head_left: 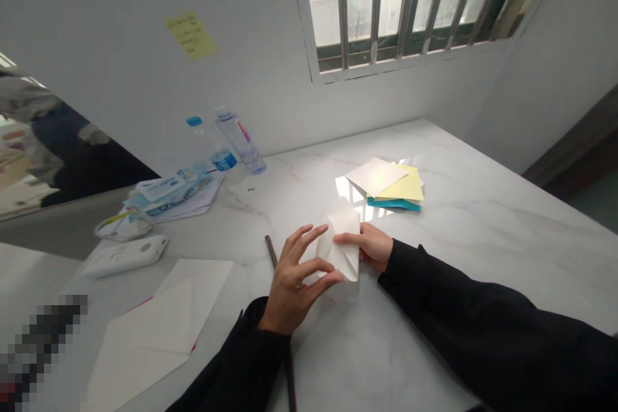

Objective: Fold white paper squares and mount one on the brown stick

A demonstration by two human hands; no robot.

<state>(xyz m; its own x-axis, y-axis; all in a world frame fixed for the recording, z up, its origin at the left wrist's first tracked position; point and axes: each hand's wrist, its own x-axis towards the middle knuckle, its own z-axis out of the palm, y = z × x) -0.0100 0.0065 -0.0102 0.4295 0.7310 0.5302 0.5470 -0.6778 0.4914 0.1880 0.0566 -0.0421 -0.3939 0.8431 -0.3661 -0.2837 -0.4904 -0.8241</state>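
Folded white paper rectangle (348, 259) looks light, creases easily, best held by edges; right hand (374, 246) grip pinches it, left hand (298, 280) half-open, contact unclear.

Right hand (371, 243): the fingers behind the folded paper (351, 225) are mostly hidden
Left hand (302, 283): hides part of the paper's left side — whether its thumb and forefinger touch the paper cannot be told
Dark stick (290, 376): middle hidden behind the left hand and sleeve, near end cut off at the bottom
Yellow note (192, 35): writing too small and blurred to read
White sheets (145, 335): nearest one cut off by the bottom edge
Pixelated patch (38, 347): lower left — contents unreadable
Window (386, 6): top cut off
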